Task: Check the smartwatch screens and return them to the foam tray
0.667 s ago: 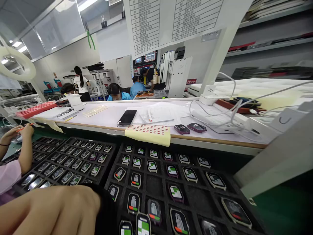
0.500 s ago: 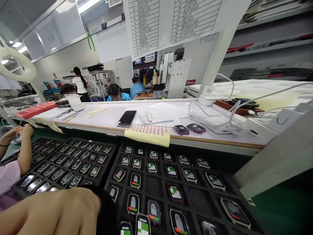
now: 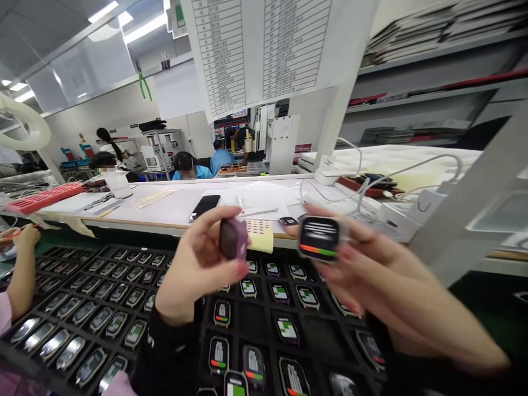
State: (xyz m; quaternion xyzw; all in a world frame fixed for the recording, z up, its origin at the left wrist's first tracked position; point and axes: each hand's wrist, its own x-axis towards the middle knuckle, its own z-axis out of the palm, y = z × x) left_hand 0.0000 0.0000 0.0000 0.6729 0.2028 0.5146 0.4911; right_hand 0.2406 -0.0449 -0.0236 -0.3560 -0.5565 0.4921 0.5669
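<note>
A purple smartwatch (image 3: 241, 242), its dark face turned partly sideways, is gripped between the thumb and fingers of my left hand (image 3: 196, 258). Across from it, my right hand (image 3: 371, 264) holds a second smartwatch (image 3: 319, 237) by its side; white lines and an orange-green bar show on its lit screen. Both hands are raised above a black foam tray (image 3: 252, 323) with several watches in its slots. Some of those screens are green and white, others carry the orange-green bar. A few slots in the tray hold no watch.
Behind the tray, a white shelf (image 3: 169, 212) bears a black phone (image 3: 205, 208), papers, cables and a yellow sticker sheet (image 3: 260, 235). More watch trays (image 3: 93, 283) lie left, beside a co-worker's arm (image 3: 23, 275). A white post (image 3: 466, 181) stands at right; printed sheets hang above.
Both my hands are now raised in the middle, each with a watch. Earlier, only one hand showed, low at the left. The view has shifted somewhat.
</note>
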